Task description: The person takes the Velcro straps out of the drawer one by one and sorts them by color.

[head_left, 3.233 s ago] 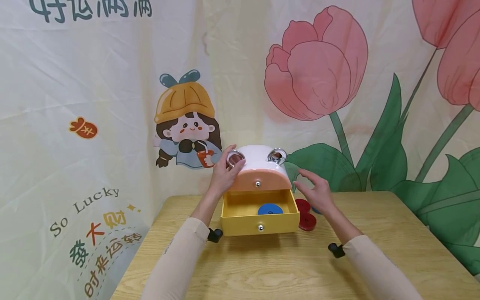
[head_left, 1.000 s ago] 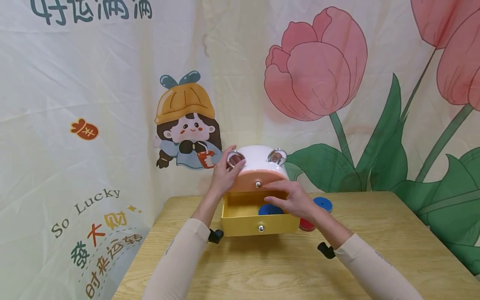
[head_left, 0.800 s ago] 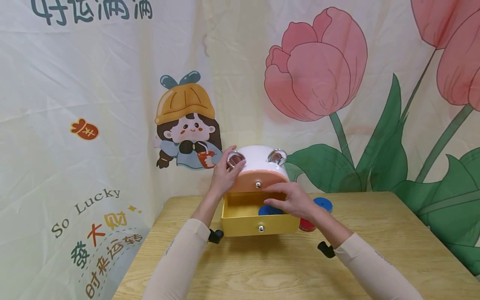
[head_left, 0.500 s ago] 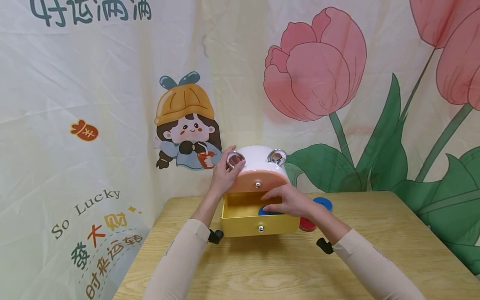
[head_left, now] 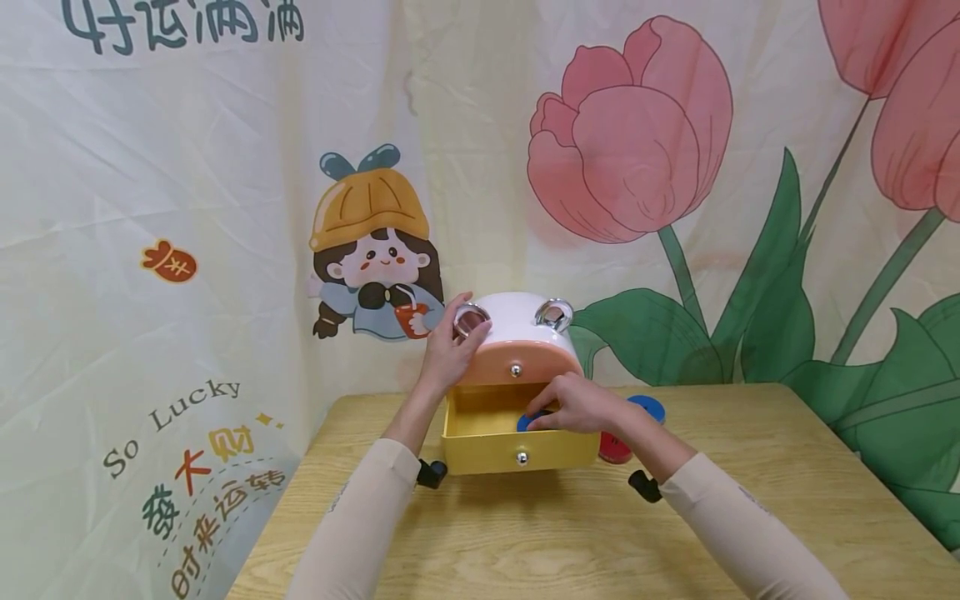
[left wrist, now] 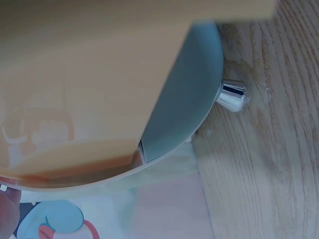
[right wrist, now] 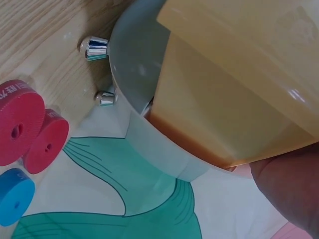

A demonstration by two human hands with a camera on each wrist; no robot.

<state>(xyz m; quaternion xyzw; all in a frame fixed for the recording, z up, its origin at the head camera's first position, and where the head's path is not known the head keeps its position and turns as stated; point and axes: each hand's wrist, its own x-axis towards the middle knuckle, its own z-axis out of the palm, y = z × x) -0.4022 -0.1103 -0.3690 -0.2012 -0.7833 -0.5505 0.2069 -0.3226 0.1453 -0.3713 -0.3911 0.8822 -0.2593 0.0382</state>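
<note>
A small storage box [head_left: 513, 314] with a white domed top, a pink upper drawer [head_left: 491, 367] and silver ring ears stands on the table. Its yellow lower drawer [head_left: 480, 452] is pulled out. My left hand [head_left: 447, 354] grips the box by its left ear [head_left: 471, 319], thumb in front. My right hand [head_left: 573, 404] reaches into the yellow drawer from the right, its thumb and fingers pinching a blue roll of tape [head_left: 527, 422] that lies inside. The hand covers part of that roll. In the right wrist view the drawer wall hides the fingertips.
Right of the box lie a blue roll [head_left: 648, 407] and two red rolls [right wrist: 20, 122], partly behind my right arm in the head view. Chrome feet [left wrist: 233, 94] support the box on the wooden table [head_left: 480, 542]. A printed cloth [head_left: 480, 125] hangs behind.
My right hand moved from beside the box over the open drawer, then lowered into it, and its fingers closed on the blue roll. The left hand stayed on the ear.
</note>
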